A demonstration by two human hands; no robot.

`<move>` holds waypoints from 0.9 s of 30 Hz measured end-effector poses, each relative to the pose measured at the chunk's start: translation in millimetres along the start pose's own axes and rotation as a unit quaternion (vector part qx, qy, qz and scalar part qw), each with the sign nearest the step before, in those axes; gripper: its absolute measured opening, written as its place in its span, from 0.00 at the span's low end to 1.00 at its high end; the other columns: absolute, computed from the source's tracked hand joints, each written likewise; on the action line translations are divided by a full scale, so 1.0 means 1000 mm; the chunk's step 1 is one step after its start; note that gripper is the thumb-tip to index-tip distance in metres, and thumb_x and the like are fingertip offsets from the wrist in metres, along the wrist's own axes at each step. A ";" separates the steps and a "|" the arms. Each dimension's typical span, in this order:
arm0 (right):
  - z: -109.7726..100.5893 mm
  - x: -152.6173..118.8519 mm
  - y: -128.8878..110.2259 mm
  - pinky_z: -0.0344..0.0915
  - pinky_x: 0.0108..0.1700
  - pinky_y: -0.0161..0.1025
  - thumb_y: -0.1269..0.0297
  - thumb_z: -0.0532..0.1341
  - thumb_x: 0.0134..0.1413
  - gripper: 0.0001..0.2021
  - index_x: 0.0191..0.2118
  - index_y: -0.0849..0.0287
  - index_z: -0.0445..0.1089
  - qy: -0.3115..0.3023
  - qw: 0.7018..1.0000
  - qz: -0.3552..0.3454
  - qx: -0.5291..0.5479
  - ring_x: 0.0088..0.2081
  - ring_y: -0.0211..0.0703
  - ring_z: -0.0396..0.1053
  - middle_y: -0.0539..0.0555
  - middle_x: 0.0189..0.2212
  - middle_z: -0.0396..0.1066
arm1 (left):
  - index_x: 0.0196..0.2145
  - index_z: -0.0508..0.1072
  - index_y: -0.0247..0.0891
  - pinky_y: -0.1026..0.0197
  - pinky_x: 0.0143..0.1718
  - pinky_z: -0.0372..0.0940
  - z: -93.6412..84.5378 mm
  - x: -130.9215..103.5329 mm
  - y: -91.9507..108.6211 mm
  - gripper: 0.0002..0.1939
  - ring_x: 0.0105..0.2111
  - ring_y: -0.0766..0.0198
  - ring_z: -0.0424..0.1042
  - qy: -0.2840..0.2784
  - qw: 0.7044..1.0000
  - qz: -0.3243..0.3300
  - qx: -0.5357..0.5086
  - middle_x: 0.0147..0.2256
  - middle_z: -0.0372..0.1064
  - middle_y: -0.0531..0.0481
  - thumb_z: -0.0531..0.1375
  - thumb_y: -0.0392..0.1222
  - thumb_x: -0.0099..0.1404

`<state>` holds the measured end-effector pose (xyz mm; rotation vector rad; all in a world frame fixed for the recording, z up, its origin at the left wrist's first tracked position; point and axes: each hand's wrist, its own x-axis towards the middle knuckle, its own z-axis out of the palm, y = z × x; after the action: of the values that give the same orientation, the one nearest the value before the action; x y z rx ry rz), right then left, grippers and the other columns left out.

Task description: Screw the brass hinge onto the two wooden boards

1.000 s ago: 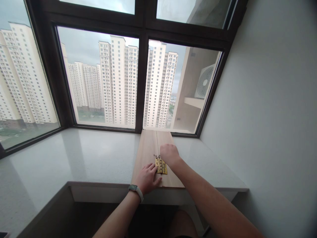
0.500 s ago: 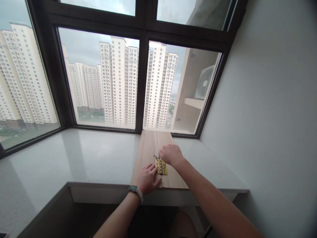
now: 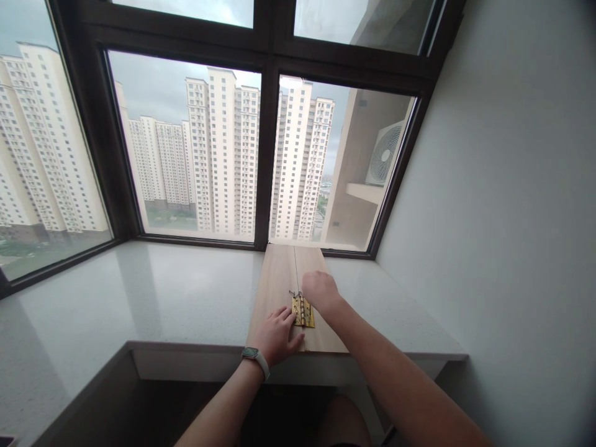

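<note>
Low on the boards (image 3: pixel 274 273), the hinge (image 3: pixel 303 312) is touched at its left edge by the left hand (image 3: pixel 275 337), which is laid palm down with its fingers loosely spread and nothing clasped. The right hand (image 3: pixel 320 290) is curled into a fist just above the hinge's upper right; whether anything is gripped inside it cannot be told. The hinge, brass-coloured, is laid open and flat across the seam between the two boards, and small screws (image 3: pixel 292 293) are seen at its top edge. A watch (image 3: pixel 250 352) is worn on the left wrist. The boards are supported by the pale sill (image 3: pixel 195 292), below the dark-framed window (image 3: pixel 267 155).
</note>
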<state>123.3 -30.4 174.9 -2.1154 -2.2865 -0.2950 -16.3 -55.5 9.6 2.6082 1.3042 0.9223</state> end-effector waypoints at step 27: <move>-0.006 -0.001 -0.005 0.68 0.41 0.41 0.52 0.55 0.65 0.20 0.42 0.60 0.79 -0.014 0.998 0.051 -0.020 0.42 0.51 0.77 0.66 0.40 0.78 | 0.60 0.66 0.45 0.44 0.62 0.57 -0.002 0.000 0.001 0.28 0.62 0.46 0.60 -0.003 1.000 0.001 -0.001 0.59 0.65 0.44 0.57 0.57 0.66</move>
<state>117.4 -32.3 179.8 -2.2617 -2.1957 -0.3136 -16.9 -56.6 11.2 2.6091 1.2995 0.9159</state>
